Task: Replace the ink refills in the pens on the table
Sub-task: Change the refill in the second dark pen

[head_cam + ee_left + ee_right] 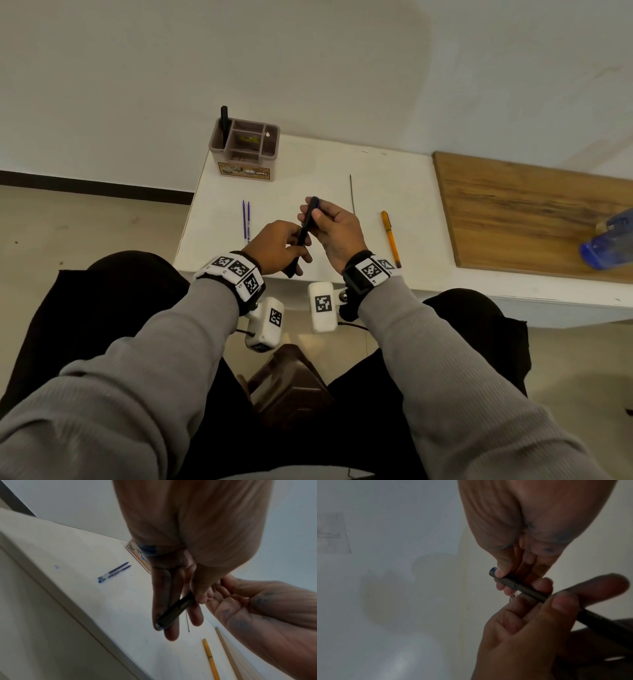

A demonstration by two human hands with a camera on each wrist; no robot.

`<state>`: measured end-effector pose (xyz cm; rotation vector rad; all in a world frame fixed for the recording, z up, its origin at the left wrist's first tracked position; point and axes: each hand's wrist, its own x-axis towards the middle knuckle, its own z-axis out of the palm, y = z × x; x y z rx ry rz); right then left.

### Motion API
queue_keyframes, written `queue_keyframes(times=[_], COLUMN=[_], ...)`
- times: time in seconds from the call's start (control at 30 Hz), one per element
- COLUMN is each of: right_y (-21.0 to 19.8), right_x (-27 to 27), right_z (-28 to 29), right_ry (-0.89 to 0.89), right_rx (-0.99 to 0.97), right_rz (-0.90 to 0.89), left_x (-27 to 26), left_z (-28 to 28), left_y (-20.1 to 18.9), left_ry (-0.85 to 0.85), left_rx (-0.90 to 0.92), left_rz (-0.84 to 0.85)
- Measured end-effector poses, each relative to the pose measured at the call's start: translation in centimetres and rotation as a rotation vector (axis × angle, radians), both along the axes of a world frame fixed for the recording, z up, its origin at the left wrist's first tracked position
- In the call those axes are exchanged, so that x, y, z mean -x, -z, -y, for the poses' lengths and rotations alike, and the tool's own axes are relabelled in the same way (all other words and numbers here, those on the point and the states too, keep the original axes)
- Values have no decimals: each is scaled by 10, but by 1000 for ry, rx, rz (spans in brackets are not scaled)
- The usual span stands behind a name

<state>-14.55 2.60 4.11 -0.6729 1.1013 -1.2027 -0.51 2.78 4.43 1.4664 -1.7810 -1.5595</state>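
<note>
A black pen [303, 236] is held slanted above the white table [308, 164] by both hands. My left hand [294, 246] grips its lower barrel [175, 613], fingers curled round it. My right hand [312, 219] pinches the upper end, where a blue tip [493, 570] shows beside the fingertips [500, 573]. Two blue refills [246, 219] lie side by side on the table to the left. A thin grey refill [352, 193] lies to the right. Beyond it lies an orange pen [390, 238].
A brown desk organizer [245, 147] with a black pen standing in it sits at the table's far left corner. A wooden board [531, 212] lies to the right, with a blue bottle [609, 243] on it. A brown stool [287, 387] shows between my knees.
</note>
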Motion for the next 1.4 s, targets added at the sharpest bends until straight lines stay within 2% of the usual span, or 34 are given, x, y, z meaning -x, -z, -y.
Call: queue_keyframes(times=[0.2,0.33,0.47,0.5,0.57,0.63,0.73,0.8,0.87,0.97,1.03,1.13,1.2,1.3,1.33,1.4], right_y=[-4,-1,-12,-17,-17,-1,29,43,54,62,64,61,50,25,20,18], right_x=[4,2,27,39,65,86,106,114,116,115,115,108,89,51,41,25], right_z=[6,6,32,38,44,42,34,28,24,23,23,25,26,24,23,21], right_ry=[59,104,342,380,446,430,280,150,79,62,64,106,63,-150,-174,-111], right_rx=[20,5,45,41,-21,-162,-355,-408,-418,-441,-440,-256,-133,-142,-143,-122], right_rz=[118,138,259,221,-12,-312,-767,-1011,-1120,-1176,-1189,-1189,-1033,-658,-602,-558], left_x=[6,8,7,6,6,5,6,7,9,10,10,9,10,13,14,16], left_z=[5,6,-6,-10,-11,-8,-4,-4,-4,-5,-5,-4,-4,-1,-1,0], left_y=[-9,-5,11,14,16,14,13,14,15,17,19,21,22,22,22,20], left_ry=[-16,-43,56,39,-41,-105,-117,-125,-130,-128,-124,-125,-138,-161,-166,-161], left_rx=[-16,-27,-73,-67,-75,-87,-86,-89,-90,-94,-96,-93,-88,-73,-60,-21], left_rz=[-65,-46,82,75,7,-40,-55,-66,-73,-74,-70,-60,-50,-32,-26,-18])
